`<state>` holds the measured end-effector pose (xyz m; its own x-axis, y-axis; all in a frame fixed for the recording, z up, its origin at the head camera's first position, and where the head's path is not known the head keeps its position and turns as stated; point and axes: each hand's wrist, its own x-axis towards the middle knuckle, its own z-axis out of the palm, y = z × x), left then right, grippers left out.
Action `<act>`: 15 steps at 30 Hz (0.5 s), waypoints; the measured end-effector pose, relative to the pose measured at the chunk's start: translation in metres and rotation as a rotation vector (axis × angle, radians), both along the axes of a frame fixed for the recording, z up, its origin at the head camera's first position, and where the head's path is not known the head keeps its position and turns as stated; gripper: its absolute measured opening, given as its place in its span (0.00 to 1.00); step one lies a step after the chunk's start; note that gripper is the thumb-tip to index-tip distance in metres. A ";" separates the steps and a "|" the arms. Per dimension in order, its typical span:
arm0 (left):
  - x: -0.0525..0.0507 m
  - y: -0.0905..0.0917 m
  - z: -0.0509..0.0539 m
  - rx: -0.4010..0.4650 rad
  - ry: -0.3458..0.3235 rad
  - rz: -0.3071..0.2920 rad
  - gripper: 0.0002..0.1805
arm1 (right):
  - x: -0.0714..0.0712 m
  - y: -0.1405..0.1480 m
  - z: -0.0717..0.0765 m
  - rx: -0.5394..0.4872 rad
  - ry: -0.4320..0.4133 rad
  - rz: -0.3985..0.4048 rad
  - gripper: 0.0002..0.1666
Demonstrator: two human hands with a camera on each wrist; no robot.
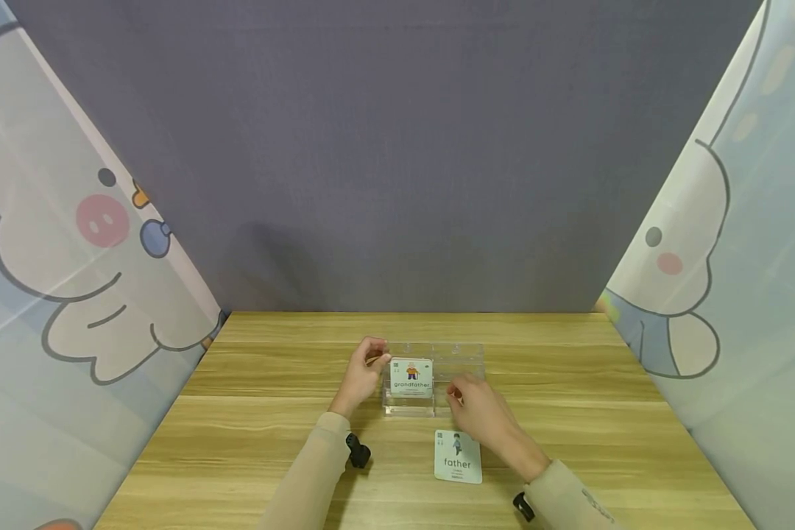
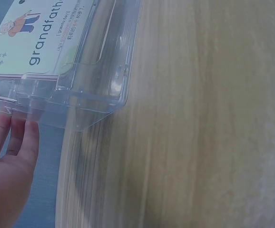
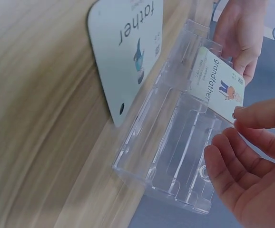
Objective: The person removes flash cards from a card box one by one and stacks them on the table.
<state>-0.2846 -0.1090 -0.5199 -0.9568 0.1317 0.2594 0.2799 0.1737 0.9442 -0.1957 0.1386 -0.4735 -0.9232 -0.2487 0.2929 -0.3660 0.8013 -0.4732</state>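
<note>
A clear plastic card holder (image 1: 408, 411) with side-by-side compartments stands on the table. In its left compartment is a white card (image 1: 411, 377) printed "grandfather" with a figure holding a cane. My left hand (image 1: 362, 374) grips the holder's left end, thumb on one side and fingers underneath in the left wrist view. Beside the card's right edge, over the right compartment, my right hand (image 1: 482, 411) hovers with loosely bent fingers. Its thumb and index fingertips come close to the card's corner in the right wrist view; nothing shows between them. A "father" card (image 1: 458, 456) lies in front of the holder.
The wooden table (image 1: 271, 456) extends to both sides of the holder. A grey cloth backdrop (image 1: 397, 162) rises behind it. Cartoon-printed curtains (image 1: 93, 309) stand at left and right. Small black devices (image 1: 358, 451) sit at both wrists.
</note>
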 end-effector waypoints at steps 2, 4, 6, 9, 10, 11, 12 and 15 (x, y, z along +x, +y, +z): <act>0.000 0.000 0.000 -0.001 0.004 -0.003 0.15 | -0.001 -0.001 0.001 -0.001 0.009 0.001 0.04; -0.001 0.000 0.000 0.000 0.004 -0.006 0.15 | -0.002 -0.003 0.002 -0.002 0.016 0.001 0.05; -0.001 0.000 0.000 0.002 0.002 -0.004 0.15 | -0.003 -0.005 0.003 -0.005 0.030 0.002 0.06; -0.001 0.000 0.001 -0.002 0.003 -0.003 0.15 | -0.003 -0.007 0.005 -0.008 0.048 0.002 0.06; -0.001 0.000 0.000 -0.001 0.005 -0.003 0.15 | -0.004 -0.007 0.006 -0.010 0.052 0.003 0.06; -0.001 0.000 0.000 0.000 0.005 -0.004 0.15 | -0.004 -0.008 0.007 -0.011 0.056 0.004 0.06; -0.001 0.000 0.000 0.002 0.004 -0.006 0.15 | -0.004 -0.008 0.008 -0.012 0.058 0.004 0.06; -0.001 0.000 0.001 0.004 0.006 -0.011 0.15 | -0.006 -0.010 0.010 -0.010 0.061 0.010 0.07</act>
